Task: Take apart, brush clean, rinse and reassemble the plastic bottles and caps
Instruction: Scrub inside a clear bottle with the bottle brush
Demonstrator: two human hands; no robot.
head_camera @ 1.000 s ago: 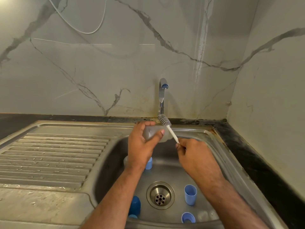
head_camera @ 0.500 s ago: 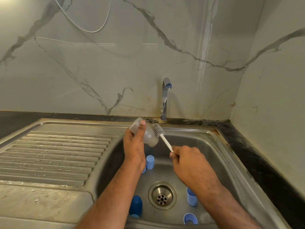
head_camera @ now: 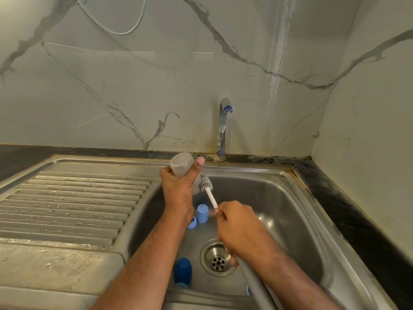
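Note:
My left hand (head_camera: 178, 189) grips a small translucent plastic bottle (head_camera: 182, 164) above the sink's back left corner, base pointing up and away, mouth toward the brush. My right hand (head_camera: 239, 229) holds the white handle of a bottle brush (head_camera: 206, 183), whose grey bristle head sits right at the bottle's mouth. Light blue caps (head_camera: 202, 213) stand on the sink floor under my hands. A dark blue cap (head_camera: 182, 270) stands near the drain.
The steel sink (head_camera: 290, 198) has a round drain (head_camera: 215, 259) in the middle. A ribbed drainboard (head_camera: 67, 204) lies to the left. The tap (head_camera: 223, 126) rises at the back wall, with no water visible. Dark counter edging (head_camera: 348, 215) runs along the right.
My left hand turned the bottle so its base points up and left. The brush moved from behind the bottle down to its mouth. The camera tilted down slightly.

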